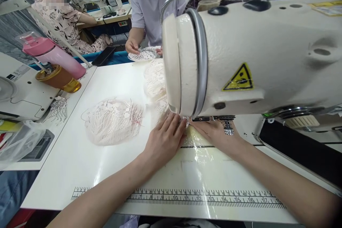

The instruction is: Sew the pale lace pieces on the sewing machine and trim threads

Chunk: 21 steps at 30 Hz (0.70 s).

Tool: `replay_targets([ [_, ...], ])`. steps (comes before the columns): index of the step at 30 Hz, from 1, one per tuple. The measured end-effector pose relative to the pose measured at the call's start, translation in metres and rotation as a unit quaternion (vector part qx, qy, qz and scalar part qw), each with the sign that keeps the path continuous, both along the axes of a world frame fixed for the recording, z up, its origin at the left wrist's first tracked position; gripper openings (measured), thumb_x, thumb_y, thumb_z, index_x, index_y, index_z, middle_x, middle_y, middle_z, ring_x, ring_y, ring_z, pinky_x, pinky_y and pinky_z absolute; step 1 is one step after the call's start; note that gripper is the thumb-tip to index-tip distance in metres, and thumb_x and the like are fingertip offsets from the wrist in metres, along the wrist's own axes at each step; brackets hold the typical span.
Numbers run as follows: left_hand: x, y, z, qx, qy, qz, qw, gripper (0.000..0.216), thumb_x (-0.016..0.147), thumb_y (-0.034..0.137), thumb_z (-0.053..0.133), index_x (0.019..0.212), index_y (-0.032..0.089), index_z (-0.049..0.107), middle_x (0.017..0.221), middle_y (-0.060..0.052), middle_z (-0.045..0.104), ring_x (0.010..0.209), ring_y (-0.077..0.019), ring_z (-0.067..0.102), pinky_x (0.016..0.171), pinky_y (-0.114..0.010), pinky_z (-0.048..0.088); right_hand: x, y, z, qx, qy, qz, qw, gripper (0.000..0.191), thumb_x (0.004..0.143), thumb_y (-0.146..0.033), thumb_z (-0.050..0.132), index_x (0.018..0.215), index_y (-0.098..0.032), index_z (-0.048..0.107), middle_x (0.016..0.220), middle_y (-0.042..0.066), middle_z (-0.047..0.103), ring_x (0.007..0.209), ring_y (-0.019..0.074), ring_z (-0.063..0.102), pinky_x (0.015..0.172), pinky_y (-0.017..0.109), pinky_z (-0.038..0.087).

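At the needle area of a white sewing machine point(248, 53), my left hand point(165, 137) lies palm down, fingers stretched out on a piece of pale lace fabric point(157, 112). My right hand point(216, 133) rests low on the other side of the needle, under the machine head, which covers part of it; its fingers are mostly hidden. Both hands are close together by the presser foot, which the machine head and my fingers largely hide. Left of my left hand, a rounded lace piece point(112, 123) with reddish threads at its right edge lies flat on the white table point(107, 171).
A printed ruler point(203, 197) runs along the table's front. A black phone-like slab point(301, 156) sits at right. At left stand a pink bottle point(61, 55), an amber cup point(58, 78) and a plastic bag point(21, 142). Across the table, a person's hand point(133, 46) holds lace point(143, 55).
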State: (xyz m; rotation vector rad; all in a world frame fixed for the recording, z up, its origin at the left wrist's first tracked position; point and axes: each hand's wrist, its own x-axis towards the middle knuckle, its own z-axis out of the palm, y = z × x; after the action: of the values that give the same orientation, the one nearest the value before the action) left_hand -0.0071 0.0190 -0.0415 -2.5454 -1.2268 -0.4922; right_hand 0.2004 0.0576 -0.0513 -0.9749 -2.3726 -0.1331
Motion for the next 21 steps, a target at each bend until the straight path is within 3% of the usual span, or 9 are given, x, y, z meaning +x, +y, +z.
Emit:
replay_targets([
  [3, -0.001, -0.001, -0.002, 0.021, 0.002, -0.036, 0.999, 0.033, 0.099, 0.021, 0.047, 0.126, 0.007, 0.059, 0.127, -0.013, 0.065, 0.121, -0.0235, 0.060, 0.102, -0.037, 0.053, 0.001, -0.004, 0.000, -0.003, -0.010, 0.005, 1.000, 0.024, 0.093, -0.020, 0.052, 0.104, -0.031, 0.069, 0.096, 0.000, 0.073, 0.080, 0.0164, 0.064, 0.081, 0.033, 0.047],
  [9, -0.003, -0.001, 0.001, 0.021, -0.011, -0.026, 0.999, 0.033, 0.098, 0.024, 0.050, 0.122, 0.005, 0.062, 0.123, -0.014, 0.066, 0.117, -0.0253, 0.063, 0.100, -0.037, 0.055, -0.001, -0.010, 0.001, 0.040, 0.004, -0.014, 0.999, 0.021, 0.093, -0.038, 0.056, 0.100, -0.028, 0.073, 0.091, 0.002, 0.074, 0.080, 0.0190, 0.063, 0.088, 0.038, 0.045],
  [14, -0.006, 0.003, 0.002, 0.012, -0.020, -0.028, 0.999, 0.031, 0.097, 0.025, 0.051, 0.118, 0.006, 0.065, 0.119, -0.013, 0.069, 0.114, -0.0256, 0.064, 0.099, -0.038, 0.055, -0.005, -0.010, 0.008, -0.025, -0.028, -0.023, 0.999, 0.031, 0.097, -0.043, 0.044, 0.102, -0.032, 0.073, 0.088, 0.001, 0.073, 0.089, 0.0217, 0.066, 0.086, 0.038, 0.048],
  [21, -0.007, 0.007, 0.009, -0.009, -0.022, -0.016, 1.000, 0.028, 0.096, 0.021, 0.048, 0.112, 0.007, 0.067, 0.112, -0.014, 0.072, 0.108, -0.0260, 0.067, 0.096, -0.040, 0.057, -0.007, -0.010, 0.006, -0.059, -0.032, -0.027, 0.997, 0.032, 0.095, -0.045, 0.048, 0.114, -0.033, 0.071, 0.102, 0.004, 0.074, 0.095, 0.0251, 0.068, 0.092, 0.045, 0.049],
])
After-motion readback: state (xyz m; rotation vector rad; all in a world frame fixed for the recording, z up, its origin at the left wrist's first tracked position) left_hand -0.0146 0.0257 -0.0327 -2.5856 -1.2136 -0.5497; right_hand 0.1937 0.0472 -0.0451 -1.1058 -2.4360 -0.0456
